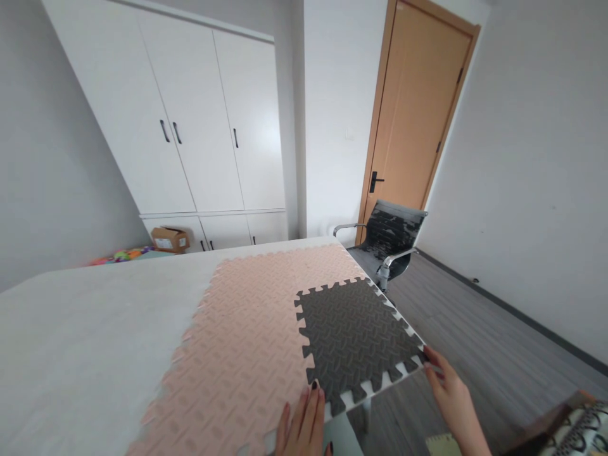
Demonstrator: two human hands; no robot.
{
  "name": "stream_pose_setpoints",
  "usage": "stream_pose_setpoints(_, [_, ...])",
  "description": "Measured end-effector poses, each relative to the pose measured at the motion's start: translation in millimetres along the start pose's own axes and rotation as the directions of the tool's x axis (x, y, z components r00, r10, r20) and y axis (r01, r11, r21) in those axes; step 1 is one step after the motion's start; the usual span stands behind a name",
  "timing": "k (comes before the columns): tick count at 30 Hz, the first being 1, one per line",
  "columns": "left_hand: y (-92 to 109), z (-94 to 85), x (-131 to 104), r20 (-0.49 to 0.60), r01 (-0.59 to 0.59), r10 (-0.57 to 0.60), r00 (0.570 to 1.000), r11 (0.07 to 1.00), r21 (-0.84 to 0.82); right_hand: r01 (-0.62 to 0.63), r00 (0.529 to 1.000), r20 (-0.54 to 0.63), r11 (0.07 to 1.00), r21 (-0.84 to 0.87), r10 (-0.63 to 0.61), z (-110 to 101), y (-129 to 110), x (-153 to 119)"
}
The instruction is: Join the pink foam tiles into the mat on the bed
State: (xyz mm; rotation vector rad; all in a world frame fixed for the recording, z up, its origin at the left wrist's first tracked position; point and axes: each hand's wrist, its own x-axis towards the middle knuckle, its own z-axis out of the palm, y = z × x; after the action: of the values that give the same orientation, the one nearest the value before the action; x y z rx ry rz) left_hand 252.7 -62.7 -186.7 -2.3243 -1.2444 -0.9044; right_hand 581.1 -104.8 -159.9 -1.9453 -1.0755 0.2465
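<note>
both hands work the near edge of the mats. left hand (304,423) lies flat, fingers together and stretched out, dark-nailed tips pressing down where the grey mat (354,335) meets the pink mat (256,335); it grips nothing, and probably pins the seam so the teeth stay seated. right hand (451,396) reaches to the grey mat's near right corner, fingertips touching the white edge strip (375,386) there; the fingers look lightly closed on that corner, though whether they pinch it or only push it i cannot tell.

grey mat sits at the right front corner of the table (71,342), its toothed left and far sides locked into the pink mat, which spreads up the middle. white cloth covers the table's left part (bare of mats). a patterned thing (582,424) pokes in at the lower right.

beyond the table stands a grey chair (392,237) on the wood floor (475,342). farther back, a cardboard box (171,239) and bright toys (121,256) lie by the white wardrobe (199,120), and a wooden door (418,107) is shut.
</note>
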Motion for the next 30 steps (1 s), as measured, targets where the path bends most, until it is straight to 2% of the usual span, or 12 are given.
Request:
stream_pose_setpoints(3, [-18.2, -8.3, 3.9, 0.015, -0.078, 0.079, 0.997, 0.994, -0.07, -0.024, 0.999, -0.035, 1.0, -0.019, 0.024, 1.7, -3.7, 2.7])
stream_pose_setpoints(6, [-45.1, -24.8, 11.7, 0.052, -0.156, 0.162, 0.985, 0.982, -0.106, 0.014, 0.999, -0.041, 0.997, -0.078, -0.017, 3.0, -4.4, 6.5])
stream_pose_setpoints(9, [-67.5, -38.3, 16.2, 0.06, -0.161, 0.163, 0.985, 0.986, -0.031, 0.048, 0.997, -0.054, 0.99, -0.136, -0.056, 6.1, -2.9, 10.2])
stream_pose_setpoints(12, [-79.9, -38.9, 12.9, 0.047, -0.182, 0.179, 0.983, 0.98, 0.085, 0.029, 0.998, -0.048, 0.987, -0.156, -0.037, 9.6, -1.0, 13.7])
stream_pose_setpoints(19, [-87.1, -22.2, -0.4, 0.054, -0.271, 0.265, 0.963, 0.936, 0.225, -0.094, 0.995, -0.04, 0.961, -0.26, 0.086, 17.4, 0.8, 22.2])
stream_pose_setpoints(25, [-86.4, -26.9, 0.5, 0.035, -0.254, 0.254, 0.967, 0.936, 0.245, -0.185, 0.98, -0.091, 0.977, -0.11, 0.176, 18.3, 3.9, 40.8])
stream_pose_setpoints(30, [-80.8, -23.0, 0.6, 0.008, -0.179, 0.182, 0.983, 0.962, 0.208, -0.288, 0.954, -0.089, 0.957, 0.003, 0.288, 11.0, -14.4, 56.1])
